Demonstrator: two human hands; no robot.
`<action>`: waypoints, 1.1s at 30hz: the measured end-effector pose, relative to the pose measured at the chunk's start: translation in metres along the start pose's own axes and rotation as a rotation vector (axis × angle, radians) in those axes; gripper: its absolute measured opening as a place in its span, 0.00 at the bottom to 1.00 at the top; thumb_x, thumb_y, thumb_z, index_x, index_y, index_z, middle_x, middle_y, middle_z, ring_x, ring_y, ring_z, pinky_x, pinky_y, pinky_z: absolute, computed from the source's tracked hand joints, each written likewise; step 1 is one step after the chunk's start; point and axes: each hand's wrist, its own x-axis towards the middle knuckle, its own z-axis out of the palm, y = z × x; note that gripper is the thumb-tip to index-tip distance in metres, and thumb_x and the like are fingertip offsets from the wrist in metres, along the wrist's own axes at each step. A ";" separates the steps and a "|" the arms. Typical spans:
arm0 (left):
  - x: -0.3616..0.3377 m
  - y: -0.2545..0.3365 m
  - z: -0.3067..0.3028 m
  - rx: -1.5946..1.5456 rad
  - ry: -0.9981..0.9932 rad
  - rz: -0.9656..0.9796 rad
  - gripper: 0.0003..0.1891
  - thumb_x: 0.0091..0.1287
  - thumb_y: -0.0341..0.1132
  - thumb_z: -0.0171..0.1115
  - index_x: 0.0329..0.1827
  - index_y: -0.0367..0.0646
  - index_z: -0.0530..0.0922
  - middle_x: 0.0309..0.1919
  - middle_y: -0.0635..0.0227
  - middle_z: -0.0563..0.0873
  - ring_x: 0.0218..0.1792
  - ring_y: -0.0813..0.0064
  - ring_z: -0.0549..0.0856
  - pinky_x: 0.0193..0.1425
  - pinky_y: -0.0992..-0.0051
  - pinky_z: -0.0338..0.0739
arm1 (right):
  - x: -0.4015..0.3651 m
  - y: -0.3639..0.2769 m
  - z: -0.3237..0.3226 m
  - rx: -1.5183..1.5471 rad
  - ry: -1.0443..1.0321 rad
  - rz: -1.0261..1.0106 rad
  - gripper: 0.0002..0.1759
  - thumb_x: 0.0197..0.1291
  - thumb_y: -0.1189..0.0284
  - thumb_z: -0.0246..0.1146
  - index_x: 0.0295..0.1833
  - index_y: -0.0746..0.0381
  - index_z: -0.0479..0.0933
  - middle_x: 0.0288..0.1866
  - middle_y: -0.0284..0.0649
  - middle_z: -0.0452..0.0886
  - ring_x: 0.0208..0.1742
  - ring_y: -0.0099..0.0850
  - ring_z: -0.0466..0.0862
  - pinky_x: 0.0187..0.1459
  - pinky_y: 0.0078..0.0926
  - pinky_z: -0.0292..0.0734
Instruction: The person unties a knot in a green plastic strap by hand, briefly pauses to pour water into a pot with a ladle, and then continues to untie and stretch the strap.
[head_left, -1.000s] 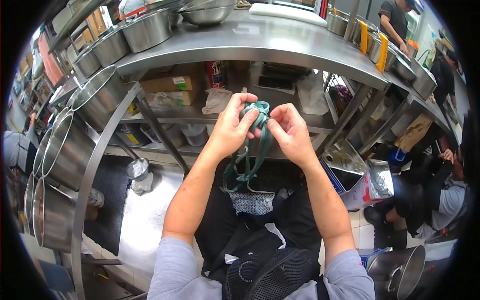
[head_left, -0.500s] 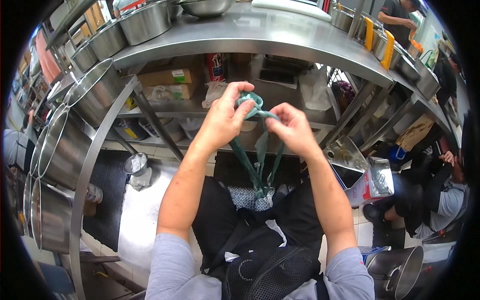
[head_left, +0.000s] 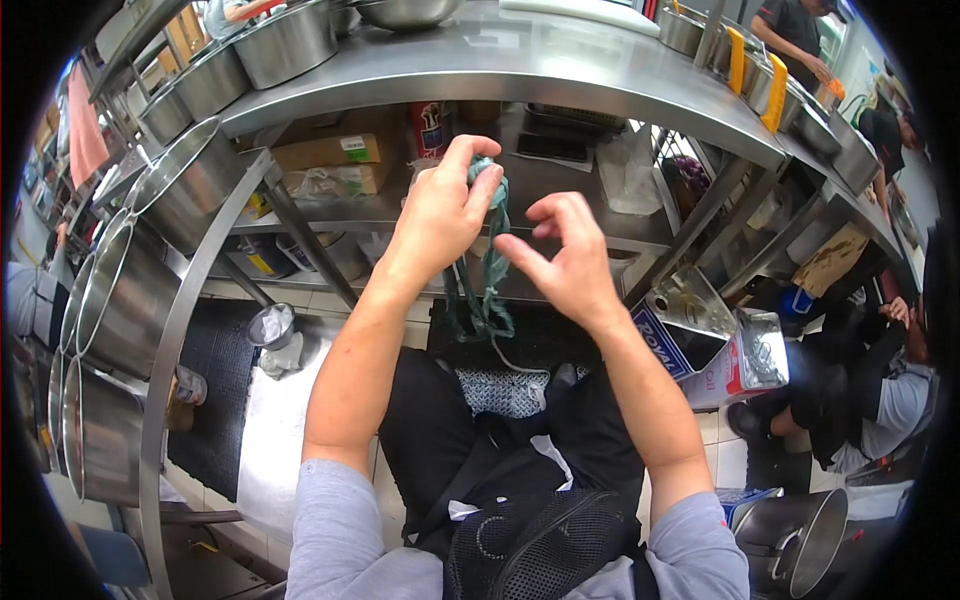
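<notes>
My left hand [head_left: 447, 210], raised in front of the steel table, pinches the top of a bundle of dark green strips [head_left: 494, 262]. The strips look thin and limp, knotted or looped near the fingers, and hang down in strands. Just to the right of the bundle is my right hand [head_left: 570, 258], its thumb and fingers apart and nothing in it. Below the strands, between my knees, lies a patterned grey-white woven piece [head_left: 490, 393]. A thin pale cord [head_left: 513, 366] curves across it from the strands' lower end.
A steel table [head_left: 520, 60] with a lower shelf stands ahead. Large steel pots [head_left: 135, 300] line the left rack. A cardboard box [head_left: 335, 150] sits on the shelf. At right are a square tin [head_left: 750, 355], a tall pot [head_left: 800, 545] and a seated person [head_left: 885, 400].
My right hand has let go of the green strips and opened. My left hand has risen slightly with the bundle, whose strands now hang higher, away from the woven piece.
</notes>
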 end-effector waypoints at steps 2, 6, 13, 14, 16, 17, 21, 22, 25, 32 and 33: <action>0.000 0.002 0.004 0.027 -0.017 0.004 0.15 0.75 0.35 0.62 0.59 0.39 0.78 0.48 0.51 0.89 0.50 0.57 0.89 0.54 0.64 0.80 | -0.002 -0.001 0.016 -0.013 0.037 -0.037 0.15 0.57 0.69 0.76 0.43 0.65 0.80 0.38 0.44 0.82 0.35 0.37 0.84 0.38 0.36 0.81; 0.000 0.004 0.000 0.007 -0.060 0.018 0.15 0.75 0.36 0.62 0.59 0.39 0.78 0.49 0.53 0.88 0.51 0.59 0.88 0.56 0.65 0.79 | 0.003 0.019 0.021 0.162 0.033 0.167 0.07 0.65 0.77 0.68 0.42 0.68 0.79 0.31 0.36 0.85 0.32 0.24 0.84 0.37 0.24 0.80; 0.010 -0.023 -0.012 -0.148 -0.102 0.054 0.15 0.77 0.39 0.60 0.58 0.38 0.79 0.45 0.63 0.87 0.47 0.74 0.84 0.52 0.72 0.78 | 0.015 0.013 -0.014 1.253 -0.107 0.612 0.10 0.69 0.77 0.62 0.53 0.60 0.72 0.36 0.34 0.80 0.28 0.24 0.78 0.36 0.27 0.79; 0.012 -0.025 -0.014 -0.224 -0.087 0.081 0.13 0.78 0.39 0.60 0.57 0.39 0.79 0.40 0.66 0.88 0.40 0.79 0.84 0.45 0.74 0.79 | 0.016 0.009 -0.023 1.328 -0.143 0.635 0.10 0.70 0.76 0.62 0.55 0.59 0.72 0.34 0.32 0.79 0.25 0.23 0.75 0.34 0.27 0.78; 0.013 -0.024 -0.026 -0.272 -0.116 -0.103 0.13 0.79 0.41 0.60 0.57 0.41 0.80 0.38 0.75 0.85 0.36 0.87 0.79 0.39 0.80 0.75 | 0.010 0.015 -0.045 1.397 -0.228 0.634 0.15 0.70 0.74 0.65 0.59 0.59 0.73 0.33 0.30 0.77 0.23 0.18 0.70 0.27 0.21 0.71; 0.013 -0.031 -0.033 -0.395 -0.103 -0.160 0.13 0.79 0.41 0.60 0.56 0.42 0.80 0.37 0.76 0.84 0.35 0.88 0.78 0.38 0.82 0.74 | 0.009 0.016 -0.055 1.070 -0.378 0.604 0.17 0.69 0.72 0.67 0.60 0.60 0.74 0.33 0.28 0.77 0.24 0.16 0.69 0.26 0.19 0.67; 0.008 -0.051 -0.067 -0.486 -0.015 -0.173 0.11 0.80 0.41 0.60 0.56 0.46 0.81 0.35 0.80 0.83 0.31 0.92 0.76 0.33 0.86 0.69 | 0.004 0.047 -0.099 0.367 -0.484 0.524 0.17 0.65 0.72 0.70 0.58 0.59 0.79 0.32 0.23 0.75 0.25 0.13 0.66 0.25 0.15 0.60; 0.005 -0.050 -0.075 -0.582 -0.022 -0.195 0.11 0.80 0.42 0.59 0.55 0.47 0.82 0.35 0.80 0.83 0.32 0.92 0.76 0.33 0.85 0.70 | 0.003 0.051 -0.113 0.342 -0.397 0.553 0.15 0.65 0.73 0.69 0.56 0.59 0.79 0.31 0.22 0.74 0.24 0.12 0.66 0.25 0.14 0.59; 0.004 -0.070 -0.094 -0.444 0.097 -0.176 0.11 0.80 0.43 0.60 0.54 0.47 0.82 0.37 0.80 0.84 0.33 0.92 0.77 0.33 0.85 0.70 | 0.004 0.072 -0.146 0.627 -0.040 0.581 0.15 0.65 0.76 0.68 0.56 0.59 0.78 0.31 0.21 0.72 0.23 0.11 0.64 0.25 0.13 0.58; 0.005 -0.113 -0.103 -0.364 0.158 -0.096 0.11 0.79 0.43 0.60 0.54 0.49 0.83 0.37 0.83 0.84 0.28 0.94 0.71 0.27 0.87 0.61 | 0.007 0.088 -0.196 0.702 0.125 0.530 0.12 0.71 0.73 0.65 0.58 0.59 0.77 0.30 0.20 0.68 0.23 0.10 0.61 0.26 0.13 0.57; 0.004 -0.116 -0.102 -0.378 0.161 -0.115 0.11 0.79 0.43 0.60 0.54 0.50 0.83 0.37 0.83 0.84 0.28 0.94 0.71 0.27 0.88 0.60 | 0.008 0.090 -0.199 0.798 0.126 0.490 0.13 0.73 0.73 0.64 0.60 0.60 0.77 0.29 0.20 0.67 0.23 0.10 0.61 0.26 0.12 0.57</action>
